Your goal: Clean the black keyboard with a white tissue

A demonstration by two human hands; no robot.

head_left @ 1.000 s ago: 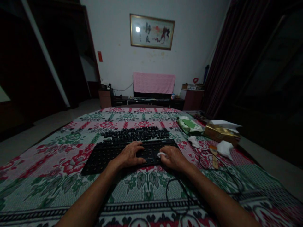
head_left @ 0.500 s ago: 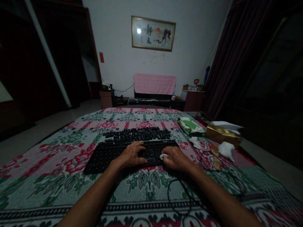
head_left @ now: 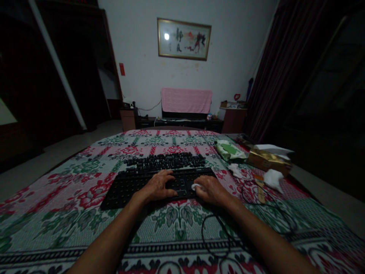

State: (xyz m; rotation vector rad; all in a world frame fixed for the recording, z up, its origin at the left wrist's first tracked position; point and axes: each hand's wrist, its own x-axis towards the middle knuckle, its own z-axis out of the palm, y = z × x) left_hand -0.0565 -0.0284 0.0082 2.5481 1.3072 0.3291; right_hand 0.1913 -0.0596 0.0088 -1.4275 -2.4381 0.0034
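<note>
A black keyboard (head_left: pixel 122 190) with its keycaps off lies on the patterned tablecloth. My left hand (head_left: pixel 159 185) rests on its middle, thumb apart from the fingers and nothing held. Over the keyboard's right end, my right hand (head_left: pixel 210 189) is closed on a wadded white tissue (head_left: pixel 196 186), which pokes out by the thumb and touches the keyboard or hovers just over it; I cannot tell which. Loose black keycaps (head_left: pixel 168 161) are spread in a band along the keyboard's far edge.
To the right lie a green wipes pack (head_left: pixel 229 150), a gold tissue box (head_left: pixel 269 161), crumpled white tissues (head_left: pixel 273 179) and a flat brush (head_left: pixel 260 189). A black cable (head_left: pixel 203 232) loops near my right forearm. Beyond the table, a pink cloth (head_left: pixel 186 101) drapes over a screen.
My right hand with the tissue has shifted very slightly to the left. My left hand stays in the same place on the keyboard.
</note>
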